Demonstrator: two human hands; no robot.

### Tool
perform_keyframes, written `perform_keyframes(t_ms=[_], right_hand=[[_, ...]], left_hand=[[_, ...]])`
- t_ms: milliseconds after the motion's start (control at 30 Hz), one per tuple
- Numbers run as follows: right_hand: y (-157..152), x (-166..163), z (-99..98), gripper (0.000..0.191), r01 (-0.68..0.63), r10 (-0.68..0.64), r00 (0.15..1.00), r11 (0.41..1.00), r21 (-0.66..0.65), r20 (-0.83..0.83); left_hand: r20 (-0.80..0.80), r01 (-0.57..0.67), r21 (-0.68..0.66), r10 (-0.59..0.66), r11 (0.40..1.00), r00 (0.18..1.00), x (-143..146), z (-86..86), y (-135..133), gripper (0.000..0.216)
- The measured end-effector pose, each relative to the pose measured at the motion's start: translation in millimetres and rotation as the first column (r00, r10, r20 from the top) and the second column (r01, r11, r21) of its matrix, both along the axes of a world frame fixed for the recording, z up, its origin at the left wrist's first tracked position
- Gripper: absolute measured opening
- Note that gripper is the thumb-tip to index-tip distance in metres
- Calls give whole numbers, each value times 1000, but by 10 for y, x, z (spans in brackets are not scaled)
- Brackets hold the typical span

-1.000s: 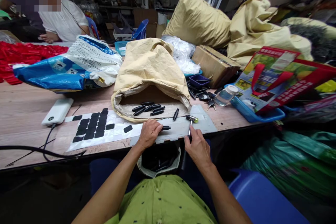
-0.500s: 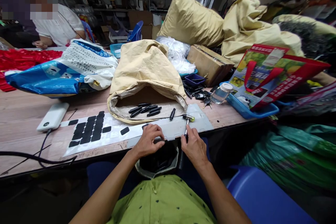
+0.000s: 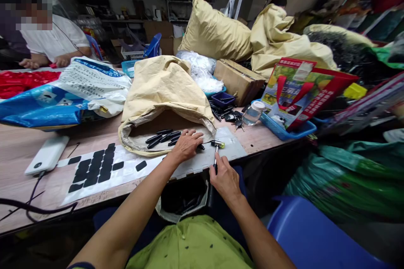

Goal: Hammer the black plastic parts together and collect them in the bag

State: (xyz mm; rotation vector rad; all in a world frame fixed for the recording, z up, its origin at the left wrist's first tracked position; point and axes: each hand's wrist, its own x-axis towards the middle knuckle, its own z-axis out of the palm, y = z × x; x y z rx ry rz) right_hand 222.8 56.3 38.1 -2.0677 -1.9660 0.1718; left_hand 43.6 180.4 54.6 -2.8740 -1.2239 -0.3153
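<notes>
left hand at the sack mouth, right hand on the little hammer

black handle pieces (image 3: 162, 136) lie loose in the open mouth of the tan paper sack (image 3: 164, 88) on the worktop (image 3: 19, 151) — the left hand (image 3: 186, 145) rests spread over the nearest ones, fingers loose, no firm grip showing. right hand (image 3: 224, 178) is clenched on the shaft of a small hammer (image 3: 217, 148), head resting on the grey mat (image 3: 227, 151). risk as i judge it: a piece near the mat could roll off the front edge, or a strike could catch the left fingertips, so close to the head. what sits under the left palm is hidden, and the dark bag (image 3: 183, 195) below the edge is too murky to read.
</notes>
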Motion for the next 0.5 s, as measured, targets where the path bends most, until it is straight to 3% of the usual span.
perform_keyframes(t_ms=[167,300,400,500], right_hand=[[-6,11,-27,54,-1,1,999,1000,12,-53],[17,75,-143,59,-42,56,974,997,70,-217],[49,115,-253,59,-8,71,909,988,152,-411],[18,89,-294,59,68,28,760,990,123,-649]], left_hand=[[99,-88,-74,95,993,991,-153,16,-303,18],[241,-223,-200,269,954,932,-332,-162,-574,20],[346,-259,-279,348,925,871,-436,-318,-669,23],[404,-264,-314,380,912,832,-480,-391,-680,23]])
